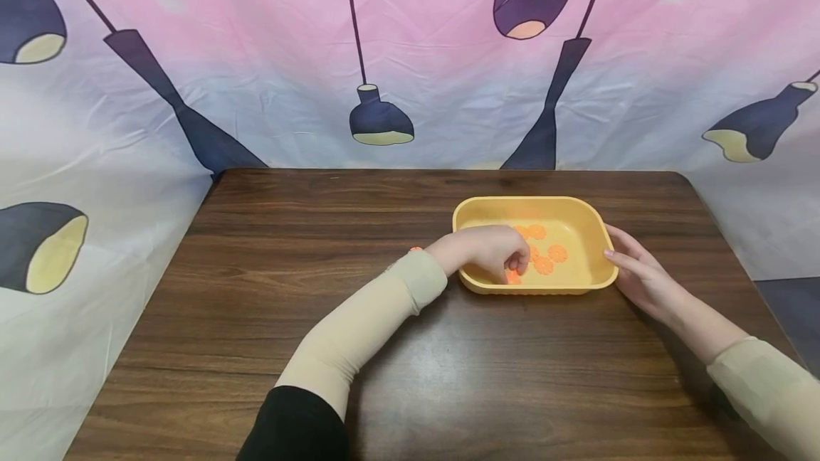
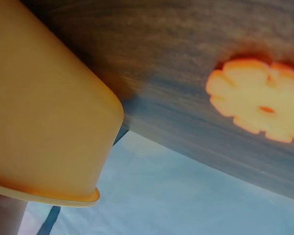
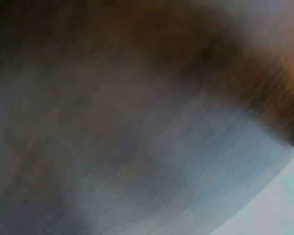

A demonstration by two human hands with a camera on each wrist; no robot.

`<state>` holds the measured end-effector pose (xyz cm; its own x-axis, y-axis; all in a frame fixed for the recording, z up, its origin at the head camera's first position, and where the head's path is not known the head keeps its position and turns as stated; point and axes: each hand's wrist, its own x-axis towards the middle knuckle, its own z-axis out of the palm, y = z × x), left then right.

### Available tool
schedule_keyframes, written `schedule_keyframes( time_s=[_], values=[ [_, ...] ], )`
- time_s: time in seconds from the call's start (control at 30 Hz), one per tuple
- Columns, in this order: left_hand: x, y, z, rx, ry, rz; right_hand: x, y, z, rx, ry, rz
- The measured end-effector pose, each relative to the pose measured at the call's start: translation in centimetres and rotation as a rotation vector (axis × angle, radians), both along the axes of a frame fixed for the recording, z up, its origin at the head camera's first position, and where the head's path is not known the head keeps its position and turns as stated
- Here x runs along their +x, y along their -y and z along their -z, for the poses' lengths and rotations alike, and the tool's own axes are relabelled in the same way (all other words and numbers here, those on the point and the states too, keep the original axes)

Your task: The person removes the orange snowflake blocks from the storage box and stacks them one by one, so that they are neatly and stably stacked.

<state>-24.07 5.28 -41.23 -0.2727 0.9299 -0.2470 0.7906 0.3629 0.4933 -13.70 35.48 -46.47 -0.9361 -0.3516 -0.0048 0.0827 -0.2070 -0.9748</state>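
A yellow plastic basin (image 1: 579, 247) stands on the table with several orange flower-shaped pieces (image 1: 557, 253) lying on its bottom. My left hand (image 1: 493, 249) reaches over the basin's left rim, fingers curled down, and pinches one orange flower-shaped piece (image 1: 514, 277) low near the front wall. At the right end, my right hand (image 1: 643, 277) grips the basin, thumb over the rim and fingers along the outside. Another orange flower-shaped piece (image 2: 259, 100) lies on the table left of the basin, mostly hidden by the left sleeve in the head view.
The brown wood-grain table (image 1: 269, 262) ends at a far edge just behind the basin. Beyond it hangs a cloth (image 1: 288, 91) printed with dark lamps. The outer wall of the basin fills the left side of the left wrist view. The right wrist view is mostly blurred table.
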Motion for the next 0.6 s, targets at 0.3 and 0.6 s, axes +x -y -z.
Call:
schedule_keyframes(
  time_s=[0.3,0.6],
  values=[
    [0.25,-0.17,-0.06,-0.002,-0.021,0.003,0.0,0.1,-0.16,0.011,0.007,0.005],
    [0.05,-0.06,-0.31,0.017,0.03,-0.033,0.02,0.08,-0.23,0.032,0.021,0.016]
  ],
)
